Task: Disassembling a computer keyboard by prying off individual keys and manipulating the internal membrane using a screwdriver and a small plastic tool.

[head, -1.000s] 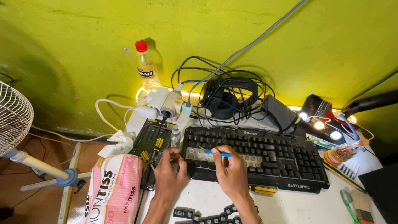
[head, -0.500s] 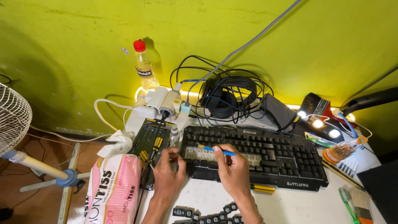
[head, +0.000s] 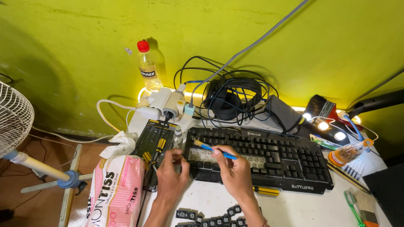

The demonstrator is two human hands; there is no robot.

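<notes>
— Where's the brush, and how are you gripping it?

— Your right hand [head: 235, 170] pinches the small blue-handled brush [head: 212, 149] pen-style, fingers closed around its handle. It lies low over the black keyboard [head: 269, 155], above the bare patch where keycaps are off.

— Which way does it point?

— Its long axis runs left to right, bristles aimed left and slightly away from you.

— And your left hand [head: 170, 172]?

— It presses on the keyboard's left edge, likely steadying it. Whether it clasps anything, I can't tell. Loose keycaps [head: 206, 213] sit near your wrists.
</notes>
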